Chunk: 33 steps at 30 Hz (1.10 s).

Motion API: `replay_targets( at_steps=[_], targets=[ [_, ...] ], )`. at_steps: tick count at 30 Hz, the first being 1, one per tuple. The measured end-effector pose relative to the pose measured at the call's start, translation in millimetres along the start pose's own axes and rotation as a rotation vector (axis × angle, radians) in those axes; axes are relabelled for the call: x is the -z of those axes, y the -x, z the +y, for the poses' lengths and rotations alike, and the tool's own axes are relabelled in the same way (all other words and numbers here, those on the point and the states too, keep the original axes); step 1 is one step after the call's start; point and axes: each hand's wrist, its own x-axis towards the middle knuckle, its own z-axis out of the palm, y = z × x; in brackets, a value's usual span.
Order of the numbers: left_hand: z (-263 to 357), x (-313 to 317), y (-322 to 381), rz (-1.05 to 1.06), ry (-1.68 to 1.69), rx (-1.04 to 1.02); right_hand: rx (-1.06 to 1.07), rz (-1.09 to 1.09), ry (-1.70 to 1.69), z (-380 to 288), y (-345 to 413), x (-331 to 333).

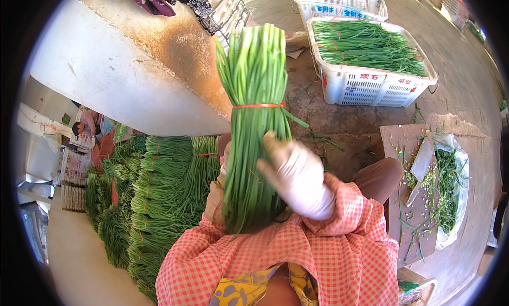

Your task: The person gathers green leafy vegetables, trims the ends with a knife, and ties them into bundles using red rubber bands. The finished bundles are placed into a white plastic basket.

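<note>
A thick bunch of garlic chives (258, 83) stands nearly upright before my chest, pale cut ends at the top. A red band (258, 105) circles its upper part. My left hand (225, 163) supports the bunch from behind its left side and is mostly hidden by the leaves. Gloved in white and blurred, my right hand (296, 169) lies against the front right of the bunch below the band, its fingers apart.
Banded chives (167, 194) are piled at left beside a low white wall (119, 75). A white crate (373, 83) of bunches stands ahead right. At right, a cleaver (422, 161) lies on a board (409, 230) beside a plastic bag of trimmings (449, 186). Another person (89, 121) is far left.
</note>
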Motion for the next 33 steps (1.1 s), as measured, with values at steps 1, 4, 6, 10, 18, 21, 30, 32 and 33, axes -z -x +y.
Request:
replay_targets(
  at_steps=[1,4,6,10,18,21,30,32,33],
  targets=[
    [-2,1,9,0.002,0.002,0.005,0.016,-0.117,-0.029,-10,10,-1],
    [1,2,17,0.021,0.014,-0.026,0.346,-0.774,-0.850,12,27,26],
    [4,2,7,0.021,0.057,-0.055,0.306,-0.609,-0.767,22,3,52],
    [30,-3,-38,0.001,0.191,-0.123,-0.088,0.227,-0.272,45,-55,41],
    [29,5,-72,-0.306,0.460,-0.159,0.070,0.408,-0.391,39,-42,11],
    [39,-35,-67,0.042,0.342,-0.161,-0.005,0.112,-0.022,36,-17,-2],
    [45,-19,-69,0.085,0.241,-0.254,0.046,-0.357,-0.912,60,2,42],
    [46,-23,-76,0.112,0.254,-0.229,-0.196,-0.473,-1.160,81,24,66],
    [46,-19,-70,0.141,0.244,-0.219,-0.214,-0.722,-1.095,112,31,66]
  ],
)
